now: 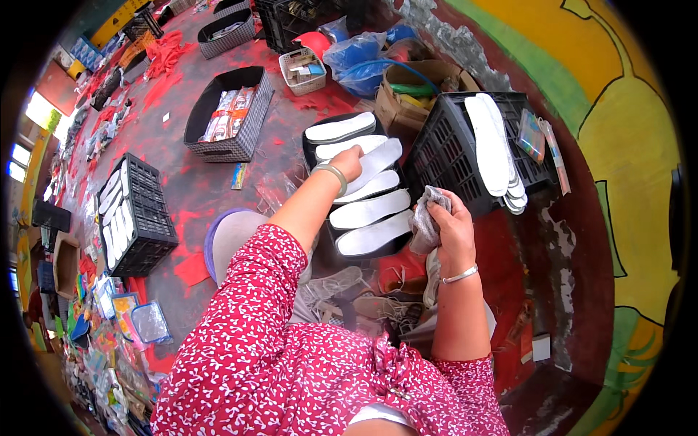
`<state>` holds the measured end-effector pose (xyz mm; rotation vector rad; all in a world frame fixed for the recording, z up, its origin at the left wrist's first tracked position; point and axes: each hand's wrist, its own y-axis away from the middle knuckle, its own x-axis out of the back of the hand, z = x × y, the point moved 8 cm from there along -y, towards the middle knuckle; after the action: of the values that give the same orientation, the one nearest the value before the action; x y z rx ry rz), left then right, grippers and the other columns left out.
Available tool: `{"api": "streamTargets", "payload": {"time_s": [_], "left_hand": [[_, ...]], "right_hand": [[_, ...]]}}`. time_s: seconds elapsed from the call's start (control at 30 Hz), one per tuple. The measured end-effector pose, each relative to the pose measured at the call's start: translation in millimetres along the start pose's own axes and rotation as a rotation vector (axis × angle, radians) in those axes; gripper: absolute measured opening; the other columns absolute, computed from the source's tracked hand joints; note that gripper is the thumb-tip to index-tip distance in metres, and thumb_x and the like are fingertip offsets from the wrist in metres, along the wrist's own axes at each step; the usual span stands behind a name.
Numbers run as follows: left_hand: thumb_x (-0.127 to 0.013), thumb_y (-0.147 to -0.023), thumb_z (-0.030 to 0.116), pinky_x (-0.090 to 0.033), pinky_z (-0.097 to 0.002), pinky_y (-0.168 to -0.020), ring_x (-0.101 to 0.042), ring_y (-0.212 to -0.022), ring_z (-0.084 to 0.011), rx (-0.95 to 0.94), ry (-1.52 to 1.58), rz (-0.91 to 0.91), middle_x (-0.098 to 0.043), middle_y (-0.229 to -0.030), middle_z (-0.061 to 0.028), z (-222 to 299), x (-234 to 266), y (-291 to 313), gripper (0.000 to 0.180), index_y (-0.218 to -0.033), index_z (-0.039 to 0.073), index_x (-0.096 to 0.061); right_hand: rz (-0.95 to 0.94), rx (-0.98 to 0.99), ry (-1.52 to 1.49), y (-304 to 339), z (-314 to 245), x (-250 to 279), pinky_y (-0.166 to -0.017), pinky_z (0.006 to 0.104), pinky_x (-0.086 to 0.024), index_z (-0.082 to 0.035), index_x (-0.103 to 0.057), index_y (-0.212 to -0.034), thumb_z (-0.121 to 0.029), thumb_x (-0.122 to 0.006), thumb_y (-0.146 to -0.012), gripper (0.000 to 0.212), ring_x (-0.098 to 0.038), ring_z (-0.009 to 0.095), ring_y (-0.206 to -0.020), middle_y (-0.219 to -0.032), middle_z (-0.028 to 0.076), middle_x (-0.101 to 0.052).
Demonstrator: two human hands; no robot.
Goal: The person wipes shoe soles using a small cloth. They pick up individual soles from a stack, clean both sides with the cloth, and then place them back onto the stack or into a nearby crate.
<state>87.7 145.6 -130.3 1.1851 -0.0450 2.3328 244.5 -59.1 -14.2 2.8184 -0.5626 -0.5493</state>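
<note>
My left hand (pixel 347 166), with a bangle on its wrist, is closed on the end of a white insole (pixel 379 160). That insole lies slanted across a dark bin (pixel 311 154) in front of me, where several more white insoles (pixel 371 209) lie in a row. To the right of the bin, my right hand (pixel 454 229) grips a crumpled grey cloth (pixel 429 219) between thumb and fingers. A stack of white insoles (pixel 488 145) rests on a black plastic crate (pixel 447 138) at the right.
Shoes (pixel 374 305) sit below the bin, near my legs. At left stands a black crate of white insoles (pixel 149 218). Farther off are a woven basket with packets (pixel 254 109), a small white basket (pixel 304 89), a cardboard box (pixel 396 109) and blue plastic bags (pixel 356 58). A painted wall (pixel 625 182) rises at right.
</note>
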Motion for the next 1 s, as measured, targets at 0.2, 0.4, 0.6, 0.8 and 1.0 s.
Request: {"api": "streamTargets", "payload": {"time_s": [0.2, 0.4, 0.6, 0.8, 1.0], "left_hand": [[-0.043, -0.079, -0.002, -0.043, -0.0387, -0.092, -0.057, -0.108, -0.0357, 0.061, -0.083, -0.196, -0.061, -0.111, -0.0223, -11, -62, -9, 0.039, -0.115, 0.007, -0.056], [-0.044, -0.078, -0.002, -0.044, -0.0382, -0.092, -0.057, -0.108, -0.0336, 0.114, -0.084, -0.209, -0.061, -0.113, -0.0199, -46, -88, -32, 0.04, -0.115, 0.007, -0.058], [-0.046, -0.078, -0.002, -0.044, -0.0395, -0.092, -0.056, -0.105, -0.034, 0.028, -0.169, -0.098, -0.061, -0.11, -0.0187, -53, -94, -36, 0.038, -0.112, 0.005, -0.06], [-0.047, -0.079, 0.001, -0.044, -0.0392, -0.093, -0.05, -0.11, -0.0331, -0.045, -0.195, 0.113, -0.057, -0.112, -0.0158, -38, -82, -10, 0.032, -0.109, 0.004, -0.06], [-0.049, -0.091, 0.027, -0.031, -0.0416, -0.106, -0.032, -0.132, -0.0319, -0.181, -0.363, 0.037, -0.038, -0.14, -0.0163, -23, -135, 14, 0.047, -0.133, 0.006, -0.043]], "right_hand": [[-0.011, -0.03, -0.006, 8, -2, 1, -0.064, 0.0278, -0.052, 0.003, -0.053, -0.111, -0.001, -0.054, -0.087, 0.024, -0.062, 0.015, -0.073, -0.087, 0.01, -0.063], [-0.026, -0.086, -0.005, 8, 1, -6, -0.065, 0.027, -0.052, 0.001, -0.054, -0.11, -0.002, -0.054, -0.088, 0.022, -0.062, 0.015, -0.074, -0.087, 0.01, -0.064], [-0.036, -0.111, -0.019, 5, 10, -12, -0.065, 0.0266, -0.052, 0.002, -0.054, -0.109, -0.001, -0.055, -0.088, 0.021, -0.062, 0.014, -0.074, -0.087, 0.009, -0.064], [-0.053, -0.131, -0.007, 1, 20, -15, -0.065, 0.0267, -0.052, 0.001, -0.054, -0.109, -0.001, -0.054, -0.088, 0.021, -0.062, 0.014, -0.074, -0.087, 0.01, -0.064], [-0.024, -0.156, 0.02, 5, 15, -18, -0.066, 0.0275, -0.052, 0.001, -0.054, -0.109, 0.0, -0.052, -0.088, 0.022, -0.062, 0.015, -0.075, -0.088, 0.011, -0.064]]}}
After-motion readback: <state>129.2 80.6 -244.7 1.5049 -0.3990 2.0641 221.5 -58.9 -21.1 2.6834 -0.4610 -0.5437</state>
